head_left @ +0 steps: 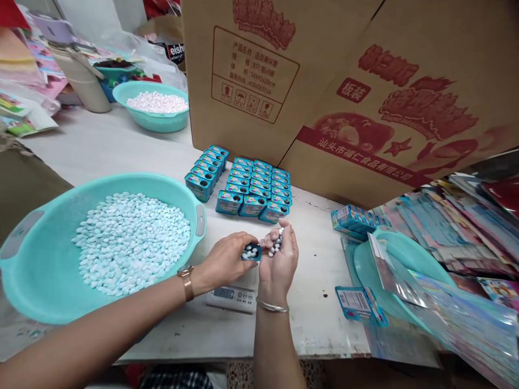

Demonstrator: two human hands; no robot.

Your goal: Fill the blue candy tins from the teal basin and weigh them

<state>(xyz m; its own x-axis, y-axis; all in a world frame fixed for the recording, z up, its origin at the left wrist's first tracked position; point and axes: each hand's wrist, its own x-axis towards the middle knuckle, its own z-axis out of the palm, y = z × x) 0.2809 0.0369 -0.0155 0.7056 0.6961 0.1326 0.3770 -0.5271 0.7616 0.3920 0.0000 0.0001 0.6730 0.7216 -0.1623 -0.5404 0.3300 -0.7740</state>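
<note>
My left hand (227, 255) grips a small blue candy box (251, 252), its open end facing right with whitish candies showing inside. Close against that end, my right hand (279, 265) is cupped, fingers curled round a small heap of white candies (276, 243). Under both hands, a white digital scale (233, 300) lies on the table, its pan mostly hidden by them. Left of my hands stands a big turquoise basin (44, 270) of pale blue and white candies (133, 243). Beyond the hands, several blue candy boxes (253, 205) stand in rows.
A large cardboard carton (324, 129) blocks the back of the white table (316, 324). A smaller basin (154, 121) of pinkish candies sits far left, near a beige flask (83, 75). Flat blue packaging (359, 305), a turquoise tray (367, 265) and stacked sheets (430, 232) crowd the right.
</note>
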